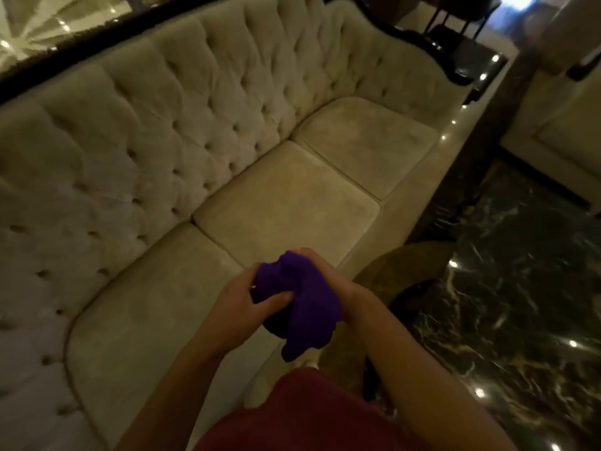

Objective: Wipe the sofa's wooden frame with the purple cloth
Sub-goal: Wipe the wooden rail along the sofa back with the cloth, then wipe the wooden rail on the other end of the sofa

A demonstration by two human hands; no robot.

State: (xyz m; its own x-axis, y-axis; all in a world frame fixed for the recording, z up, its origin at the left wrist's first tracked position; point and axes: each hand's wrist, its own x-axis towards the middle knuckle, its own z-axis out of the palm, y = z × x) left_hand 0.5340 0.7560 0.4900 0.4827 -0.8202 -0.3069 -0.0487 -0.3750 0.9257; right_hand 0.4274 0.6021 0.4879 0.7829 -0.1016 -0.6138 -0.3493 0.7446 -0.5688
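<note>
Purple soft cloth [305, 307] sits bunched between both our hands, at 6 o'clock of the view, held in the air above the front edge of the cream tufted three-seat sofa [227, 164]. Left hand [242, 299] has its fingers closed round the cloth's near side, thumb pressed across the fabric; right hand [328, 281] wraps the far side w/ fingers curled in, tail of cloth hanging down below. We'd judge this two-handed hold is for folding or wadding it into a pad before wiping, not wiping yet: cloth touches no wood. The dark carved wooden frame rail [81, 43] runs along the sofa's top from 9 to 12 o'clock, then curls down the far arm at 1 o'clock, well apart from the cloth. Dark veined marble floor [520, 288] lies at 3 to 4 o'clock.
</note>
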